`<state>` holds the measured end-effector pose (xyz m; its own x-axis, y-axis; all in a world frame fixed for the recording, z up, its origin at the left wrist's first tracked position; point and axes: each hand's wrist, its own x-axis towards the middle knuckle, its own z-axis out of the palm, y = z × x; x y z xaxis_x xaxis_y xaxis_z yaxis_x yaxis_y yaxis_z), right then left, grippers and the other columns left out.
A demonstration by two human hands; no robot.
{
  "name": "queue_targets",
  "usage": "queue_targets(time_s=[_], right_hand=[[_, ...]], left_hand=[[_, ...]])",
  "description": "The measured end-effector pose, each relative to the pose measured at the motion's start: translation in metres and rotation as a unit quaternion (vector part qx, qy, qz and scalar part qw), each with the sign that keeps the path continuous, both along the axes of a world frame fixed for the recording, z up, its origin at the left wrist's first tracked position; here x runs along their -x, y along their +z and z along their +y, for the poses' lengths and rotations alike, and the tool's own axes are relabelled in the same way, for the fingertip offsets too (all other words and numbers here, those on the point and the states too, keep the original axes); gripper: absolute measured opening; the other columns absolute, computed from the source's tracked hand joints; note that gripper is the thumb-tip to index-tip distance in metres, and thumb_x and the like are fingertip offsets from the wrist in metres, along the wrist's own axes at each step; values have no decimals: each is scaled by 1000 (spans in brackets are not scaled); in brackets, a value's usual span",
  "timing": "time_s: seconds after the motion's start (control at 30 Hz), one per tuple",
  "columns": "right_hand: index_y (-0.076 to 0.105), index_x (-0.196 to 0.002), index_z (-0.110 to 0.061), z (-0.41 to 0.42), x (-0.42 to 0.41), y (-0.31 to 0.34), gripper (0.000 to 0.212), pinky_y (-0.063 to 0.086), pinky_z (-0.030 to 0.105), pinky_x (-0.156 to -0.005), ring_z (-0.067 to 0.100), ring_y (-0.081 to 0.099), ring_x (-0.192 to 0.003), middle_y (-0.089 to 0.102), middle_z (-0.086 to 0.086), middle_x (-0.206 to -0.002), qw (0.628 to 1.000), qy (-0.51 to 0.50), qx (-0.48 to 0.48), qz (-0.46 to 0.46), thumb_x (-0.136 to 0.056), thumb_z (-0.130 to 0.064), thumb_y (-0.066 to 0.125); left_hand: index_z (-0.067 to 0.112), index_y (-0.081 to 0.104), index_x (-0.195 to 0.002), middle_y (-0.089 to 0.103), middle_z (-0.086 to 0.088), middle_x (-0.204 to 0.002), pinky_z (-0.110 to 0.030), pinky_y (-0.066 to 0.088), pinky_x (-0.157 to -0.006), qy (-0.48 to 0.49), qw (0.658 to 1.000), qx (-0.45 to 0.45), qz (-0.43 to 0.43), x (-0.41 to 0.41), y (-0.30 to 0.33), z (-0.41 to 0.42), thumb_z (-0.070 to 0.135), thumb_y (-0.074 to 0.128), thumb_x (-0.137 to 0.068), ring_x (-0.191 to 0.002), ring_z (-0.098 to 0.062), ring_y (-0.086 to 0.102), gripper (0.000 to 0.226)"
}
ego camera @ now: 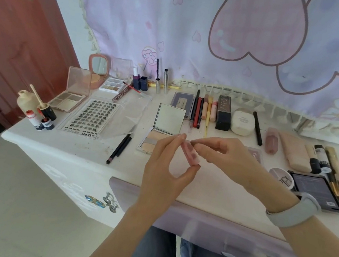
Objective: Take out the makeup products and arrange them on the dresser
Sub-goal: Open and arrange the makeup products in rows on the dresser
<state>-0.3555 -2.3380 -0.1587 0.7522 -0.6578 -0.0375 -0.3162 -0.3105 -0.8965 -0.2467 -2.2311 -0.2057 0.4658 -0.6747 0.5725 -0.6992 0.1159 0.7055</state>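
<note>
Above the middle of the white dresser [68,148], both hands hold a small pink tube [190,153]. My left hand [167,167] pinches it between thumb and forefinger, end to end. My right hand [223,156] pinches its top end from the right. Just behind the hands an open mirrored powder compact [164,125] lies flat. A false-lash tray [91,117] sits to the left, and a black pencil [119,148] lies near the front.
Pencils and sticks [202,111], a black bottle [223,115] and a white jar [243,121] line the back. At the right lie a black palette [317,191], a round compact [282,178] and tubes. Small bottles [40,115] stand at the left edge. An open drawer [205,224] juts out in front.
</note>
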Motion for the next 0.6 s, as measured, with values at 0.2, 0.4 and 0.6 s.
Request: queue_targets(time_s=[0.2, 0.4, 0.6], right_hand=[[69, -108, -25, 4, 5, 8, 25, 51, 17, -79, 0, 65, -87, 67, -18, -86, 995, 41, 60, 75, -86, -30, 57], [71, -102, -23, 8, 2, 10, 22, 53, 18, -68, 12, 66, -80, 72, -5, -88, 981, 39, 135, 131, -89, -25, 53], [69, -101, -15, 0, -7, 12, 22, 50, 27, -71, 18, 63, -79, 70, 1, -87, 975, 34, 160, 151, -90, -23, 52]], left_hand=[[8, 57, -117, 53, 5, -114, -12, 44, -88, -4, 999, -22, 25, 11, -9, -7, 18, 81, -69, -101, -15, 59, 54], [7, 58, -115, 55, 3, -113, -4, 41, -85, 4, 999, -25, 26, 14, -19, -12, 17, 81, -68, -94, -7, 59, 52], [27, 50, -110, 49, 20, -110, -2, 40, -85, -6, 995, -10, 99, 13, -20, -15, 17, 81, -68, -101, 16, 48, 53]])
